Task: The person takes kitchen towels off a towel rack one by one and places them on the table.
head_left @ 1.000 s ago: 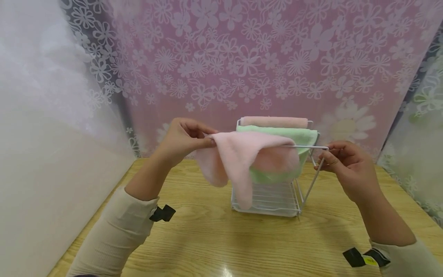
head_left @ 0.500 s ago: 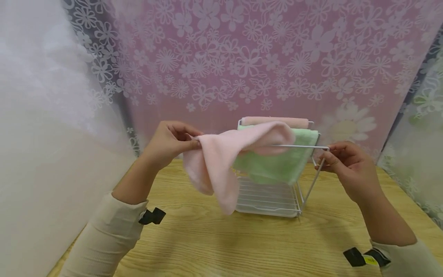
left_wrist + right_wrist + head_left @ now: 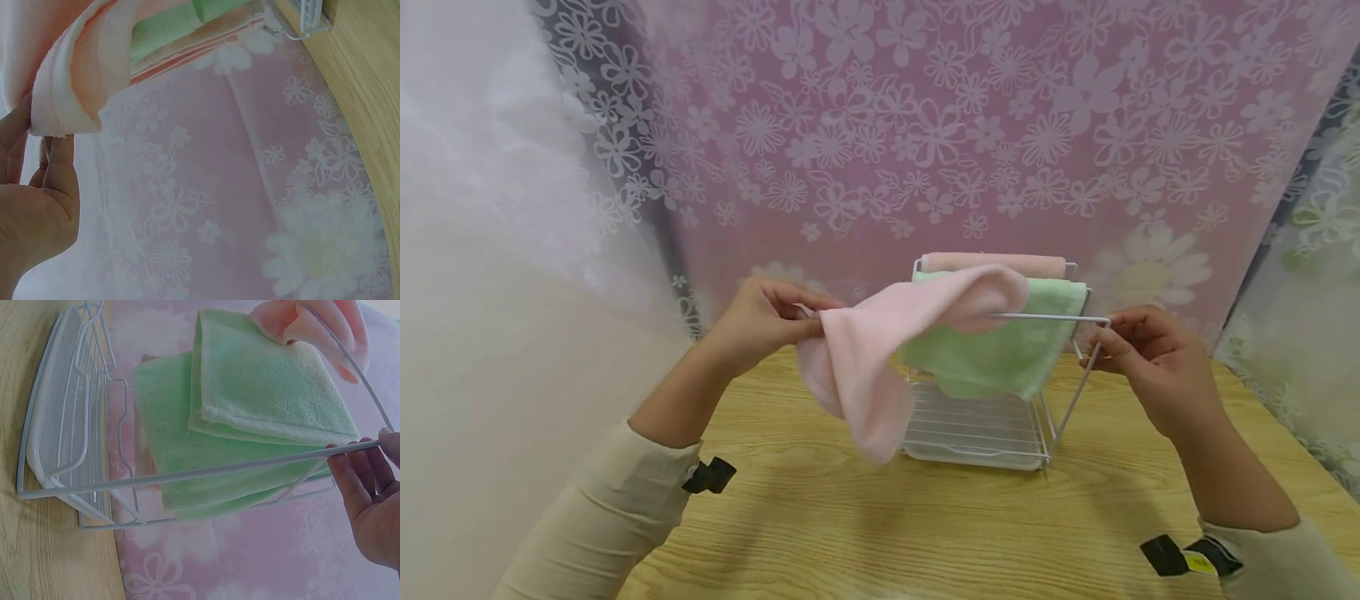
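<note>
My left hand (image 3: 763,325) pinches one end of a pink towel (image 3: 880,333), which bunches over the front bar of a white wire rack (image 3: 1060,317) and hangs in folds to the left. In the left wrist view, the thumb and fingers hold the hemmed edge of the pink towel (image 3: 69,75). At the rack's front right corner, my right hand (image 3: 1157,358) grips the white wire between thumb and fingers. A green towel (image 3: 992,358) is draped over the bar behind; the right wrist view shows the green towel (image 3: 262,381) folded in layers.
A second pink towel (image 3: 992,264) hangs over the rearmost bar. At the rack's foot is a white tray (image 3: 973,460) under a wire grid. The rack stands on a wooden table (image 3: 820,517), with a flowered pink curtain (image 3: 925,125) behind and a pale wall (image 3: 512,292) at left.
My left hand has moved left and slightly down, drawing the pink towel leftward along the bar. More of the green towel and the bare bar now shows. My right hand stays at the corner.
</note>
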A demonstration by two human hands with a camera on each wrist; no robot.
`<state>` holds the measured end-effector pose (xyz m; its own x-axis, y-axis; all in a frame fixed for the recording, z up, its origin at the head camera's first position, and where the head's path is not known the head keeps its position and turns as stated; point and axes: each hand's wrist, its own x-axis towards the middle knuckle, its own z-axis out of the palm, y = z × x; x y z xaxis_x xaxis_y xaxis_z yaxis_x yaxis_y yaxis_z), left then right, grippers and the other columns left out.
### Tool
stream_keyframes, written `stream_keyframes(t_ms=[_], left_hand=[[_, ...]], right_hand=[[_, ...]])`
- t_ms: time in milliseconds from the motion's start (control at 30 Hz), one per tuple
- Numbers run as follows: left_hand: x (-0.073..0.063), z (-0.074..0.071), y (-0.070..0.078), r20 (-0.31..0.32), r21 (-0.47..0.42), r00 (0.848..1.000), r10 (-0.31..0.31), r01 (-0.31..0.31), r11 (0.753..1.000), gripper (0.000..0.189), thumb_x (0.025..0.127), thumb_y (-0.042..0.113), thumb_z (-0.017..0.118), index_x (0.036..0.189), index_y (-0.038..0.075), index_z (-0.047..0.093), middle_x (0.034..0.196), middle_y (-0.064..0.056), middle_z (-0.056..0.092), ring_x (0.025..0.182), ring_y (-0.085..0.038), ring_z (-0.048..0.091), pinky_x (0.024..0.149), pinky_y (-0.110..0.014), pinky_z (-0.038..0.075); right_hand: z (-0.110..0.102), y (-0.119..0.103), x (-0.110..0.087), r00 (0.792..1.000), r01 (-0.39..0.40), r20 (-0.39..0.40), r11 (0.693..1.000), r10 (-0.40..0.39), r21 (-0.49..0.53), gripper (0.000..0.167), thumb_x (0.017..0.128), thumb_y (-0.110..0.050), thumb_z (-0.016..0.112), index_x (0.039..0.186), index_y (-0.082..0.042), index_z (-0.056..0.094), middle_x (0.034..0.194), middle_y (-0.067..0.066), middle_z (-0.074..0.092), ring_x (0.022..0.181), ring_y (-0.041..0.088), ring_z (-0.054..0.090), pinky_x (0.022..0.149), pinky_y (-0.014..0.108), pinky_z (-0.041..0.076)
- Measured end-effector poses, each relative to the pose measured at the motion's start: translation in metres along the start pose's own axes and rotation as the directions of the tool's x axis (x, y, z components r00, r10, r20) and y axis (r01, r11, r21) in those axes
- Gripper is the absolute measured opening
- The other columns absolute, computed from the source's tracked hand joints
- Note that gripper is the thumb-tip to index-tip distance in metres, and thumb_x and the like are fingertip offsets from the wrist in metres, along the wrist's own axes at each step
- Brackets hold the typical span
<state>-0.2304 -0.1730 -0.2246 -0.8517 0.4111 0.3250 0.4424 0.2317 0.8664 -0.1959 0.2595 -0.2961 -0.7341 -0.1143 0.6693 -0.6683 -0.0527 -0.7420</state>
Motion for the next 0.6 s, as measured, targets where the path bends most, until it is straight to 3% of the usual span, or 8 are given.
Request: stream_keyframes(t_ms=[200,600], left_hand=[[0.000,-0.001,-0.004,0.002,-0.002,0.999,0.047,-0.047,0.999,0.019,0.083,-0.005,0.073,0.103,-0.007,0.073,0.086,-0.009,0.072,0.060,-0.014,0.060,0.058,-0.028,0.055],[-0.004,-0.008,-0.016,-0.004,-0.040,0.994,0.112,-0.112,0.993,0.020,0.083,-0.011,0.070,0.102,-0.005,0.074,0.093,-0.004,0.073,0.063,-0.012,0.059,0.055,-0.024,0.052]], right_hand=[[0.001,-0.001,-0.001,0.999,-0.015,-0.030,0.999,0.015,-0.029,0.013,0.095,0.014,0.050,0.105,0.011,0.058,0.088,0.010,0.063,0.077,0.016,0.067,0.071,0.024,0.057],[0.003,-0.002,-0.001,0.997,-0.037,-0.066,0.998,0.034,-0.043,0.011,0.095,0.012,0.051,0.105,0.013,0.056,0.088,0.010,0.062,0.076,0.017,0.067,0.070,0.025,0.057]])
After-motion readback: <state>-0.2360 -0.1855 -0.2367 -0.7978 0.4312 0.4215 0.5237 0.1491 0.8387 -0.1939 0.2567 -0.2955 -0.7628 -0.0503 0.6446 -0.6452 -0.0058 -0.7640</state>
